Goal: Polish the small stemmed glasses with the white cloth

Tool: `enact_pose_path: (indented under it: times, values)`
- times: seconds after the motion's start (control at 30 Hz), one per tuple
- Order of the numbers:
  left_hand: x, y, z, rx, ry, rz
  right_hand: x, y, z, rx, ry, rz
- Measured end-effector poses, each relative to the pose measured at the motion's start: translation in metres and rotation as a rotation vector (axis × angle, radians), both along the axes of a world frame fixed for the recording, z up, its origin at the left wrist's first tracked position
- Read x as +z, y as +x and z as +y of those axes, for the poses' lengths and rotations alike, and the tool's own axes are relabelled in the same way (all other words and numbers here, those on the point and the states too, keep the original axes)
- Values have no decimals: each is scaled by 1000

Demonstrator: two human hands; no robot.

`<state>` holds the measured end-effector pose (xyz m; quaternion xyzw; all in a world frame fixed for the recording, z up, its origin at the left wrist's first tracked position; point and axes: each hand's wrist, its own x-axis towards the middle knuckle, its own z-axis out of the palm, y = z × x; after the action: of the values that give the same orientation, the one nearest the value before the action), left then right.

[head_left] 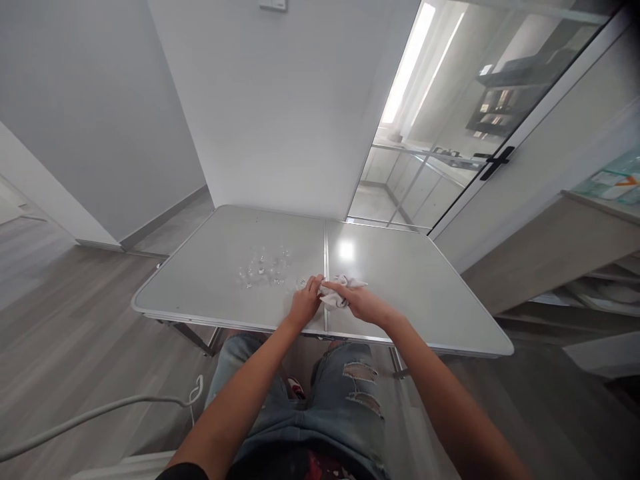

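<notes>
My right hand [361, 301] grips a crumpled white cloth [336, 300] over the table's middle seam. Right beside it, my left hand [305, 304] is closed, its fingertips meeting the cloth. A small clear glass [301, 283] shows at the left hand's fingers and seems to be held there, tilted; most of it is hidden. Farther left, several small clear glass pieces [261, 269] stand in a loose group on the pale folding table [200, 293]. Their exact shape is hard to make out.
A metal-edged seam [326, 247] splits the table top. Behind it rises a white wall [280, 133], with a glazed door [425, 133] to the right. A wooden shelf unit [525, 267] stands at the right, and a pale hose [125, 401] runs over the floor at lower left.
</notes>
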<state>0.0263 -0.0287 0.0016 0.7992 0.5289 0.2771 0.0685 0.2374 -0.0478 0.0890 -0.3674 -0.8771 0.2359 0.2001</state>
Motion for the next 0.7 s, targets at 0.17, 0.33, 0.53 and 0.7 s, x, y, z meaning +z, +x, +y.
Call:
enact_pose_path:
  times: [0.17, 0.33, 0.53, 0.7]
  values:
    - [0, 0, 1, -1, -28, -3, -18, -5, 3, 8, 162, 57]
    - [2, 0, 0, 39, -29, -7, -21, -38, -10, -362, -55, 545]
    - [6, 2, -4, -21, -14, 47, -13, -50, -9, -604, -369, 885]
    - [5, -1, -4, 5, -44, -3, -10, -42, -12, -398, -10, 422]
